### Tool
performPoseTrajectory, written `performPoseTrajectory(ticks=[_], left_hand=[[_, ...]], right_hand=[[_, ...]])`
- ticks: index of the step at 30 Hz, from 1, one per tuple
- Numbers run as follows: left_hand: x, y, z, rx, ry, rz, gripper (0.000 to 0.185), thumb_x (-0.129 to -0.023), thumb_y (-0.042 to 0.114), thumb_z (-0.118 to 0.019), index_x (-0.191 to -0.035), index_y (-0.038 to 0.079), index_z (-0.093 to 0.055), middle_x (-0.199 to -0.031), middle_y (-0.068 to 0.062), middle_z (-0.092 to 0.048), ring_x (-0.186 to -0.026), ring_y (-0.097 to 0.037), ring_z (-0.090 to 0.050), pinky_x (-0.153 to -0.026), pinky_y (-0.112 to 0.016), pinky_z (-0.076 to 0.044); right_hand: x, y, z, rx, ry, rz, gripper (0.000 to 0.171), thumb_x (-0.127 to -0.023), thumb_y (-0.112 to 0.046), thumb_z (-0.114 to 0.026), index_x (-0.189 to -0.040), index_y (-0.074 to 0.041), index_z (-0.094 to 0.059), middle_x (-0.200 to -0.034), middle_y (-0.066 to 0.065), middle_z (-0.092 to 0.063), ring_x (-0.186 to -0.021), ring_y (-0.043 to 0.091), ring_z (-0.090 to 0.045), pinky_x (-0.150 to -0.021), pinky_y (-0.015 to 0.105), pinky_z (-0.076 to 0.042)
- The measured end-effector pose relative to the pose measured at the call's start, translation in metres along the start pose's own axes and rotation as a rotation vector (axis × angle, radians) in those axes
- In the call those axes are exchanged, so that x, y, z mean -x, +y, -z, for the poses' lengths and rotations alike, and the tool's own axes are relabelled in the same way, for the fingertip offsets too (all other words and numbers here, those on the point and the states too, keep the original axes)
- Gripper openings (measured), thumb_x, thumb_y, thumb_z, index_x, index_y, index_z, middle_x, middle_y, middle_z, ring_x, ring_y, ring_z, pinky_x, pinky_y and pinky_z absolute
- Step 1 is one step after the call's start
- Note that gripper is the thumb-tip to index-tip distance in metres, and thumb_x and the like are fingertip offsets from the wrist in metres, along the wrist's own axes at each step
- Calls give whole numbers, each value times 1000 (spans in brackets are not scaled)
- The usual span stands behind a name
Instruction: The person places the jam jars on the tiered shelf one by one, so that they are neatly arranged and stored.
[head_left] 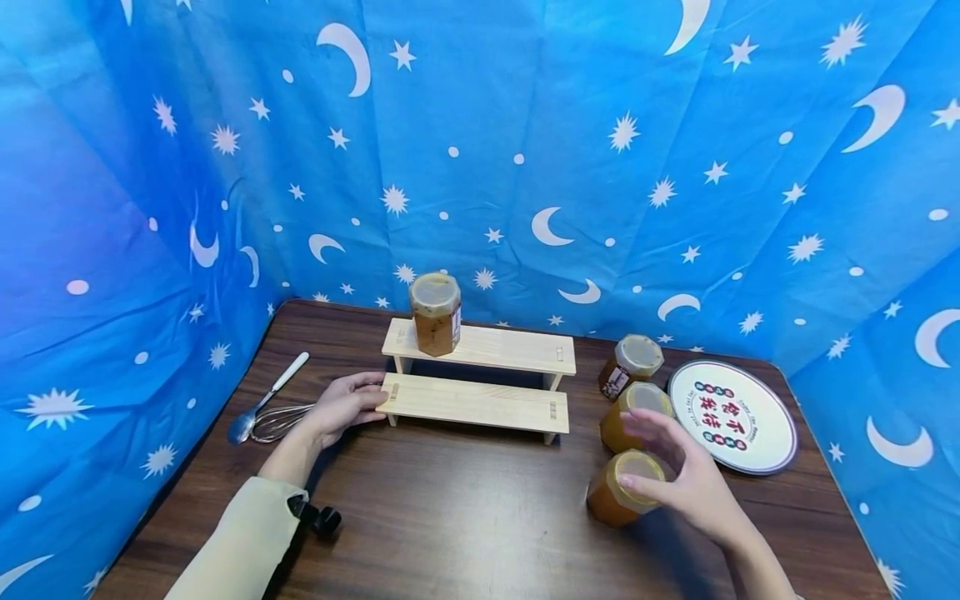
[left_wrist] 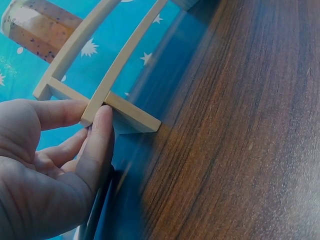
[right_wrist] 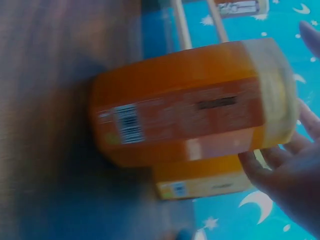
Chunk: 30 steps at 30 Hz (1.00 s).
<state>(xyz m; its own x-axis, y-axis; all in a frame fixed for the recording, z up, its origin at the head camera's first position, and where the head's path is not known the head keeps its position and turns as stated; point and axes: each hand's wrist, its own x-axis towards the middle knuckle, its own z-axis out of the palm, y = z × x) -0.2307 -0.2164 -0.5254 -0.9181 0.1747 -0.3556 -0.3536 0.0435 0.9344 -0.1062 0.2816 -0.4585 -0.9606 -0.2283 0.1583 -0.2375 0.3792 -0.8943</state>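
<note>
A two-step wooden shelf (head_left: 472, 402) stands mid-table with one brown jar (head_left: 435, 314) on the left of its top step. My left hand (head_left: 358, 403) holds the left end of the lower step; in the left wrist view the thumb (left_wrist: 100, 140) and index finger pinch that plank end (left_wrist: 135, 117). Three amber jars stand at the right: the nearest jar (head_left: 621, 490), a middle jar (head_left: 633, 414) and a far jar (head_left: 630, 364). My right hand (head_left: 637, 450) hovers with spread fingers over the nearest jar's lid, its fingertips (right_wrist: 295, 175) beside the lid of that jar (right_wrist: 190, 105).
A round white plate (head_left: 731, 415) with printed characters lies right of the jars. A spoon (head_left: 266, 400) and a whisk (head_left: 281, 421) lie left of the shelf. Blue star-and-moon cloth walls in the table on three sides. Bare dark wood (head_left: 465, 500) stretches in front of the shelf.
</note>
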Motion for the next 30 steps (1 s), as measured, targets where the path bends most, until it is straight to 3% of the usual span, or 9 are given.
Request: performPoseTrajectory(ticks=[5,9,15,20,30], left_hand=[[0,-1,2,6,-3,-9,59,-101,3,-63,-154,-5,-39,-137,-26,-54,-102,-19,-68,-85,-31,-62],[1,0,2,13,-12,-18,60,-101,4,-64,-154,-6,-38,-137,-26,-54,-102,-19,-68,-86,-31,-61],[0,-1,2,15,-10,-16,60,-101,5,-64,-154,-5,-38,-138,-26,-53,-103,-19,-67,-86,-31,-61],[0,-3,2,12,-12,-17,60,-101,6,-65,-154,-5,-39,-137,-25,-54,-103,-20,-68,-86,-32,-61],[-1,-4,2,11,-6,-20,60,-101,6,-65,-154,-5,-39,-138,-26,-53,-103,-20,-67,-87,-32,-61]], right_hand=[[14,17,-7,-59,16,-6,79,-84,3,-84,-152,-5,-45,-145,24,-55,-128,10,-56,-102,13,-43],[23,30,-14,-45,23,-62,84,-82,0,-87,-153,-8,-43,-145,18,-55,-125,7,-56,-97,16,-48],[32,44,-23,57,46,-151,89,-78,-12,-93,-153,-13,-45,-142,10,-60,-119,5,-58,-95,18,-46],[38,51,-28,155,67,-196,89,-75,-19,-96,-148,-6,-47,-133,8,-63,-113,5,-59,-94,20,-48],[44,63,-34,175,116,-200,86,-70,-20,-99,-141,-6,-53,-125,5,-68,-111,5,-61,-94,13,-45]])
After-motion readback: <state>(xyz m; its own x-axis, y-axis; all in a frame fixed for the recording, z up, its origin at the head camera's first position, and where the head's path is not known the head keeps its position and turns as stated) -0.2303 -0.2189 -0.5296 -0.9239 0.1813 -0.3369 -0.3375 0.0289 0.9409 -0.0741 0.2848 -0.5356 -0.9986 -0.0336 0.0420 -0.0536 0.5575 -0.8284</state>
